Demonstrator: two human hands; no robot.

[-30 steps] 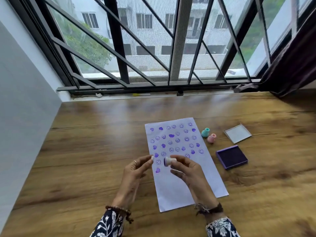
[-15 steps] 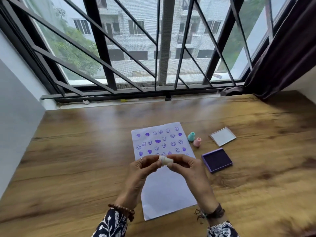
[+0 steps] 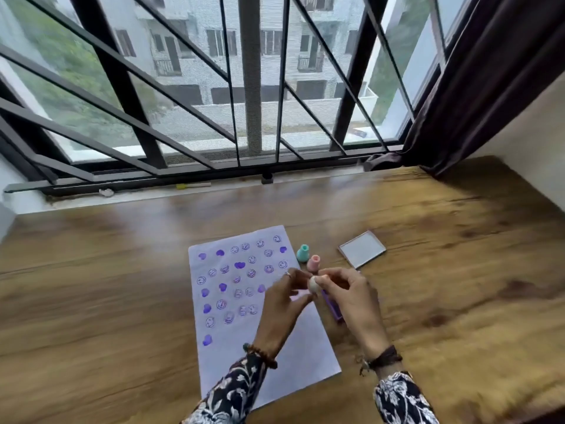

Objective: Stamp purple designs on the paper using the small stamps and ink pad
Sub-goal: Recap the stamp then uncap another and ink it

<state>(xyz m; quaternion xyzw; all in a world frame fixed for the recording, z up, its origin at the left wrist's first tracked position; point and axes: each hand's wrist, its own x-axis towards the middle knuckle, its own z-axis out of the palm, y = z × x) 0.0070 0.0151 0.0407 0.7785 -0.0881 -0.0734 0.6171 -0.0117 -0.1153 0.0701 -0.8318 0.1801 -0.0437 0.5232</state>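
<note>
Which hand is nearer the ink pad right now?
Right. The right hand hangs directly over the ink pad, hiding most of it. The left hand sits beside it over the paper. Both hold the white stamp.

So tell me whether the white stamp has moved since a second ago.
Yes. The white stamp, held by both hands, was over the paper's stamped rows; now it sits past the paper's right edge, just below the pink stamp, over the ink pad.
</note>
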